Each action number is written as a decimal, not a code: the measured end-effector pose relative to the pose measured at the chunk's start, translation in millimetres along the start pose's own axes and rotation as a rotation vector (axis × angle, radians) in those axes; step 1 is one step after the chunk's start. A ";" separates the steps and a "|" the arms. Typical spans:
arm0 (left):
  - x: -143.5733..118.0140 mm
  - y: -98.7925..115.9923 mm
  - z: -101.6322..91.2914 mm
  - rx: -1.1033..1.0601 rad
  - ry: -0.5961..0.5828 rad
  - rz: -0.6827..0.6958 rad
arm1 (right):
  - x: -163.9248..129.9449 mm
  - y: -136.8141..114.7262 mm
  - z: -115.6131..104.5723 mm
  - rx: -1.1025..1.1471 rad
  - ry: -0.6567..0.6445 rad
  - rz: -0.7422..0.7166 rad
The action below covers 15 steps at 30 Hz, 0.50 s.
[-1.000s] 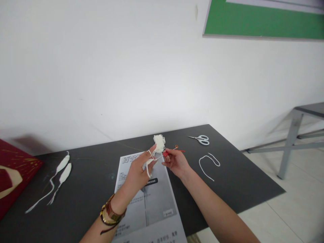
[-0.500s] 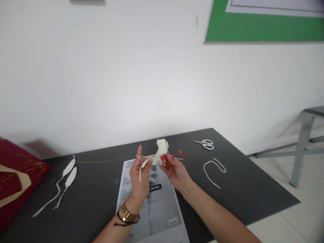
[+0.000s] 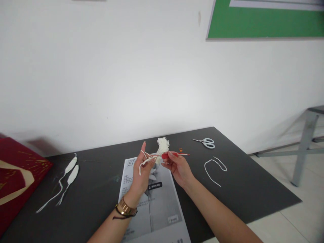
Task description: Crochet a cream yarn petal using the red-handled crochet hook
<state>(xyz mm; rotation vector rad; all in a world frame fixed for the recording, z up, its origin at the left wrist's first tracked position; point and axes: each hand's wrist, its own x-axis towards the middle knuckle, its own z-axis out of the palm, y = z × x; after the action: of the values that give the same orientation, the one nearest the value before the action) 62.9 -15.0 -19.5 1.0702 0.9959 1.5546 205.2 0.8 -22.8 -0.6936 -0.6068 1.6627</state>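
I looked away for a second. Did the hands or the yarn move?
Only a little. The left hand turned more upright, palm toward the right hand, its fingers lifted with the white yarn looped over them. The right hand kept hold of the red crochet hook against the cream crocheted piece. The scissors, loose cord, two white leaf shapes and printed sheet lay as before.

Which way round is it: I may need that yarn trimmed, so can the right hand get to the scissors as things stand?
Probably yes. The scissors lie on bare table beyond the right hand, nothing between, though it already holds a red-handled hook.
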 end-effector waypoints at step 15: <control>-6.7 0.7 10.7 -0.132 0.176 -0.059 | -4.6 6.5 7.2 -0.011 0.064 -0.045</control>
<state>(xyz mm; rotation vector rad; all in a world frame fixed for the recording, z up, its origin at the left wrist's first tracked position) 73.9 -20.7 -17.0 0.8171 1.0185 1.6634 196.2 -5.1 -22.0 -0.7333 -0.5826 1.5907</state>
